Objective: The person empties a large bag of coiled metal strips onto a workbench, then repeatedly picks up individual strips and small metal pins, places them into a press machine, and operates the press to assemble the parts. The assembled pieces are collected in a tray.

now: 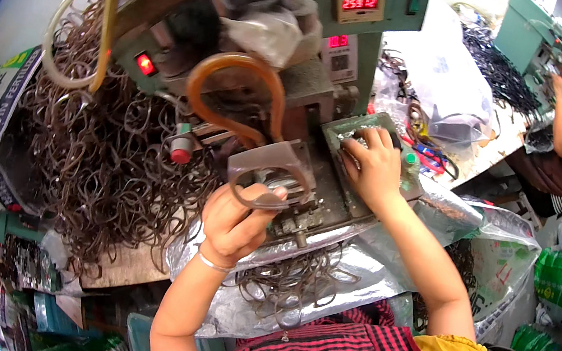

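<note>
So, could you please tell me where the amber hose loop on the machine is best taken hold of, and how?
I'd grasp the left bend of the amber hose loop, coming from the person's left: it bulges outward there, while the narrower lower end sits just above the left hand.

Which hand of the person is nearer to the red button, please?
Left. The left hand is below the red button and to its right; the right hand is much farther right, over the green tray.
</note>
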